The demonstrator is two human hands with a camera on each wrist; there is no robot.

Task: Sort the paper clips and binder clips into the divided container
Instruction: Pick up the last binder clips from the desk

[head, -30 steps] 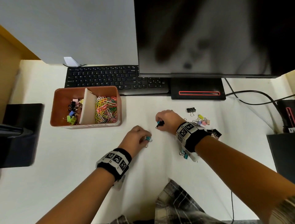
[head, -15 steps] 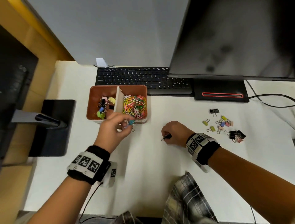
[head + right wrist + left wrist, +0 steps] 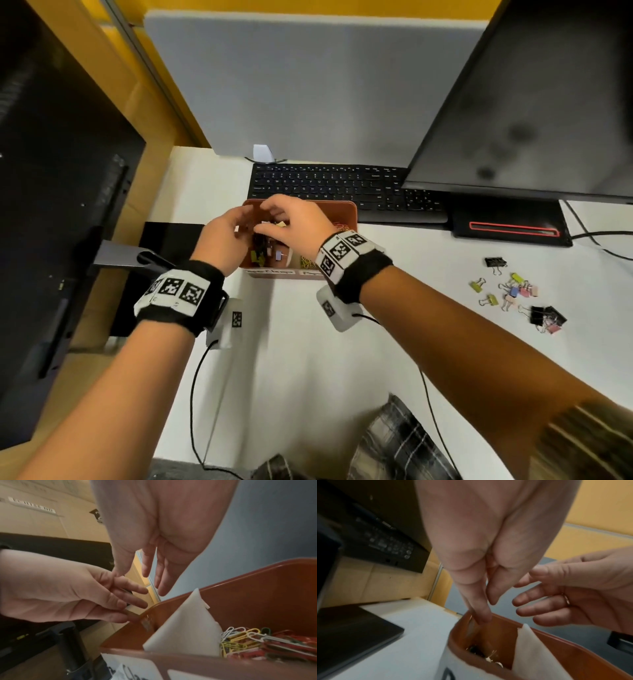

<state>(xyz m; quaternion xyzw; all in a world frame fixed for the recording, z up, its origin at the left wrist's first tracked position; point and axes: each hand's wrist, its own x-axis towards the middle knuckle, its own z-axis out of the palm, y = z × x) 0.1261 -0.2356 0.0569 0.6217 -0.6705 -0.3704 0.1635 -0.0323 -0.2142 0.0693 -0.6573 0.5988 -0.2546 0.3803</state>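
both hands hover over the left compartment of the divided container, a brown tray standing on the white desk just in front of the keyboard. left hand, at about 9 o'clock of the tray: fingers straight and loosely spread, holding nothing, the fingertips pointing down just inside the tray's left rim. right hand, reaching in from 3 o'clock: fingers extended and relaxed, nothing between them. a white divider splits the tray; the left compartment holds binder clips, the right one coloured paper clips. loose binder clips, yellow, pink, blue and black, lie scattered on the desk well apart from the tray, at its 3 o'clock, in front of the monitor base. white labels sit on the tray's near wall; the writing is too blurred to read.
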